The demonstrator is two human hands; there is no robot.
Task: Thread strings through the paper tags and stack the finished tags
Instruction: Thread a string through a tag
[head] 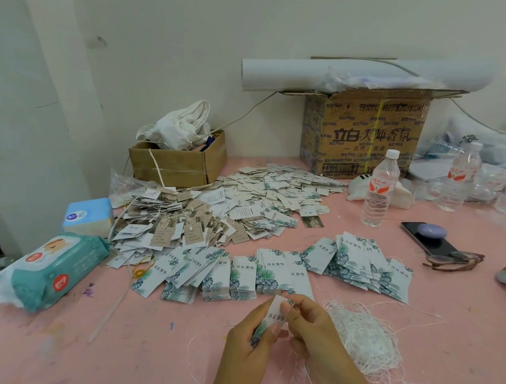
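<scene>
My left hand (251,338) grips a white paper tag (274,314) with green leaf print, held upright above the pink table (140,350). My right hand (310,325) pinches the tag's top edge from the right. A tangle of white strings (364,336) lies just right of my hands, with loose strands trailing under my wrists. Rows of leaf-print tags (238,273) lie fanned out in front of my hands, and another fanned group (358,265) sits to the right. A big loose heap of tags (238,199) covers the table behind them.
A teal wet-wipe pack (52,269) and a blue tissue box (89,215) lie at the left. Cardboard boxes (181,161) (364,134) stand by the wall. Water bottles (380,187) (461,176), a phone (431,241) and glasses (454,260) sit at the right.
</scene>
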